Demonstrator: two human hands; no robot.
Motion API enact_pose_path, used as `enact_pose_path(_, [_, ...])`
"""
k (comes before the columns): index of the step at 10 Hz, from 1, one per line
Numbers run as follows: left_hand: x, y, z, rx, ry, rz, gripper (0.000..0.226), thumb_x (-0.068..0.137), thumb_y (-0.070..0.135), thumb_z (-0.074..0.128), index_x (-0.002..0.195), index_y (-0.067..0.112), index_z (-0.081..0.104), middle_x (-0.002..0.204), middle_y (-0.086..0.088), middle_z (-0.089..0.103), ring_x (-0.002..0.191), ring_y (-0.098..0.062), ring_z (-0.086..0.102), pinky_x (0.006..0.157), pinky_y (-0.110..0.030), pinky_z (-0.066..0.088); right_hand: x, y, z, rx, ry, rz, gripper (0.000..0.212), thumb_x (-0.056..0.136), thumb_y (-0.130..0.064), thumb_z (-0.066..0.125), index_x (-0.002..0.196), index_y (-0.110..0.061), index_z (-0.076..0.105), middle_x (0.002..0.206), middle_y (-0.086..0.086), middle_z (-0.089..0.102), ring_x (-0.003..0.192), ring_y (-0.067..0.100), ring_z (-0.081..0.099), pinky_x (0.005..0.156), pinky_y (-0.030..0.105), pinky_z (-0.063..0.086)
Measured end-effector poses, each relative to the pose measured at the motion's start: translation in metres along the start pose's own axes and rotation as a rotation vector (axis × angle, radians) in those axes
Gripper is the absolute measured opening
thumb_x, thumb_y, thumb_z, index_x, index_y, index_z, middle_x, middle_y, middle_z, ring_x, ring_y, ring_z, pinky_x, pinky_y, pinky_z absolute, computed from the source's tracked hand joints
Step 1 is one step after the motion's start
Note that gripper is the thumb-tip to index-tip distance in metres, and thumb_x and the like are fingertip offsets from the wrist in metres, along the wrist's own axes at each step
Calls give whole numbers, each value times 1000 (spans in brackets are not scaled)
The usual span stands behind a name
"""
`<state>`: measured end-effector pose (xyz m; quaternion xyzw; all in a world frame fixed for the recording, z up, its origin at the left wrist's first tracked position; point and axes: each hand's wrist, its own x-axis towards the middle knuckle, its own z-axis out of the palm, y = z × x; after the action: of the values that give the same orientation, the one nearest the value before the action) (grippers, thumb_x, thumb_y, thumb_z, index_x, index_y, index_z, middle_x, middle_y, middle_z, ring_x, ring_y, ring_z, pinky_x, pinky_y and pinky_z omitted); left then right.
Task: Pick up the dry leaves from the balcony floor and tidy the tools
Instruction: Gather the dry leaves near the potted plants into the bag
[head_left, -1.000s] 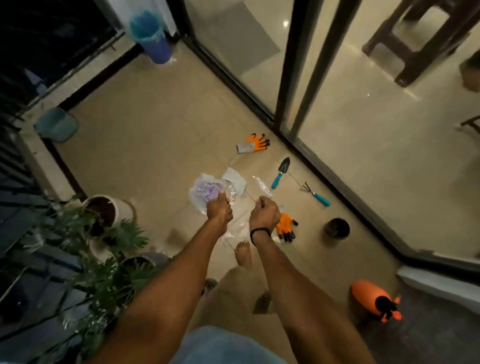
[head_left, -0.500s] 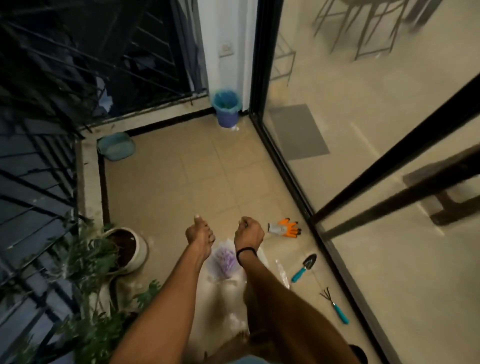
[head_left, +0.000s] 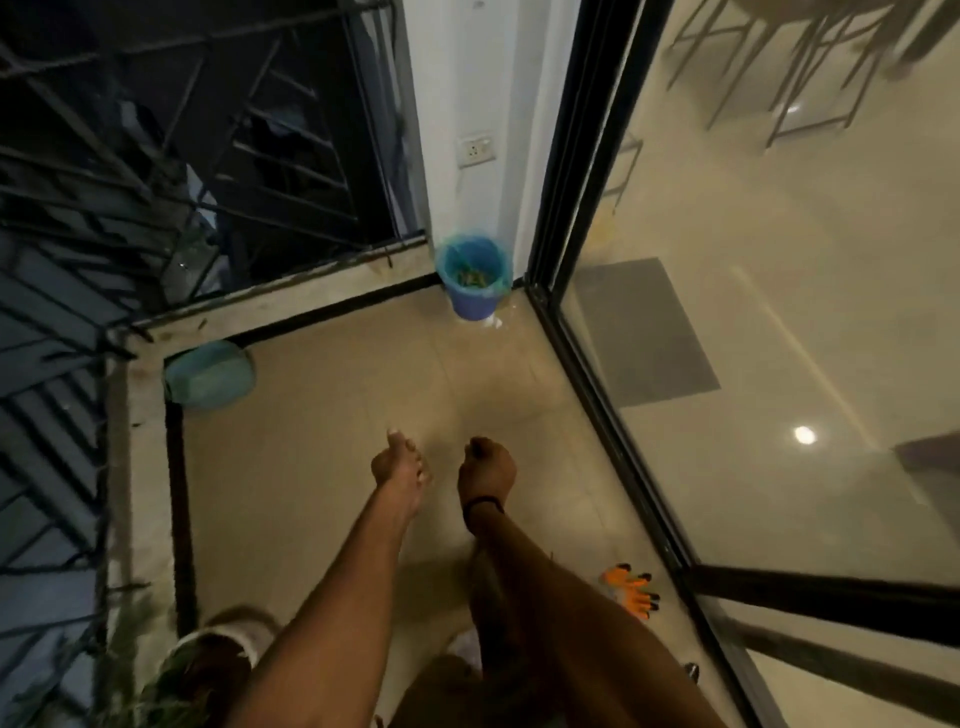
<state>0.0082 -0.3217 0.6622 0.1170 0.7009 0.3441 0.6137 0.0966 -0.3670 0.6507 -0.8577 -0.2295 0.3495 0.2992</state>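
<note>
A: What is sitting in the far corner?

B: A round blue bucket (head_left: 473, 277) with a thin teal liner is standing against the white wall, and small greenish-brown leaves (head_left: 471, 276) are lying at its bottom. A flat teal basin (head_left: 210, 375) is leaning on the ledge to the left; its inside is facing away.

A: And the hands?

B: Both are hanging over the smooth beige floor tiles (head_left: 322, 415). The left hand (head_left: 399, 465) is curling into a loose fist with the thumb sticking up. The right hand (head_left: 487, 466) is closing tight, a black band circling its wrist. It is possibly pinching something thin, but motion blur is hiding it.

A: Any tools?

B: An orange glove (head_left: 631, 592) with black fingertips is lying beside the black door track (head_left: 613, 415). A pale round plant pot (head_left: 228, 642) is showing soil and green fronds.

A: Any writing?

B: None is showing; a white wall socket (head_left: 476, 150) is unlabelled.
</note>
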Motion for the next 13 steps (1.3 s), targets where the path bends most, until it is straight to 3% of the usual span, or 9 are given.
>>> enact_pose_path(2, [79, 126, 78, 181, -5, 33, 51, 103, 50, 46, 70, 11, 50, 52, -3, 42, 34, -13, 33, 38, -18, 25, 119, -120, 20, 52, 37, 57, 29, 93, -5, 57, 120, -6, 69, 118, 11, 69, 111, 25, 62, 99, 29, 47])
enact_pose_path(3, [153, 178, 120, 306, 1, 21, 66, 99, 58, 46, 89, -4, 66, 85, -34, 64, 59, -37, 61, 46, -36, 46, 190, -175, 41, 54, 60, 123, 28, 93, -9, 58, 119, -7, 69, 116, 10, 70, 111, 26, 63, 94, 26, 45])
enact_pose_path(4, [204, 215, 154, 379, -6, 1, 70, 101, 56, 42, 118, -9, 61, 118, -35, 62, 90, -48, 66, 60, -44, 53, 239, -203, 57, 93, 94, 153, 28, 93, -8, 58, 118, -8, 69, 113, 10, 70, 108, 26, 63, 88, 21, 46])
enact_pose_path(6, [348, 271, 255, 491, -68, -94, 49, 101, 51, 50, 91, 4, 58, 61, -9, 48, 42, -17, 41, 44, -24, 32, 371, -242, 126, 246, 223, 344, 27, 94, -5, 57, 119, -7, 68, 113, 8, 69, 97, 16, 62, 71, 6, 40])
enact_pose_path(7, [435, 273, 318, 427, -164, -158, 33, 103, 37, 52, 93, 6, 56, 58, -4, 45, 36, -12, 38, 39, -22, 30, 467, -240, 176, 177, 217, 350, 27, 93, -10, 61, 118, -9, 70, 113, 7, 71, 107, 23, 64, 92, 23, 45])
enact_pose_path(9, [564, 229, 416, 310, -307, -221, 32, 106, 33, 47, 84, 11, 49, 68, -5, 44, 45, -12, 46, 34, -17, 38, 632, -198, 250, 383, 272, 468, 26, 82, -19, 72, 108, -14, 74, 107, 9, 73, 101, 27, 67, 95, 40, 53])
enact_pose_path(10, [600, 209, 444, 242, -321, -244, 36, 103, 44, 50, 97, 9, 54, 86, -10, 54, 71, -20, 58, 54, -22, 55, 678, -175, 270, 622, 272, 555, 30, 81, -15, 74, 111, -14, 72, 106, 10, 72, 99, 26, 66, 90, 39, 56])
enact_pose_path(11, [633, 194, 460, 134, -339, -299, 66, 95, 64, 51, 141, 17, 49, 136, -7, 54, 125, -28, 52, 104, -42, 49, 706, -149, 278, 742, 138, 542, 28, 90, 6, 56, 112, -11, 60, 93, 4, 62, 81, 12, 64, 65, 18, 55])
enact_pose_path(13, [617, 198, 454, 110, -349, -328, 70, 100, 63, 37, 153, 18, 37, 155, -14, 38, 141, -31, 39, 114, -42, 37, 692, -135, 265, 881, 65, 614, 29, 94, 7, 50, 122, 12, 57, 84, -4, 56, 66, -5, 60, 64, 8, 49])
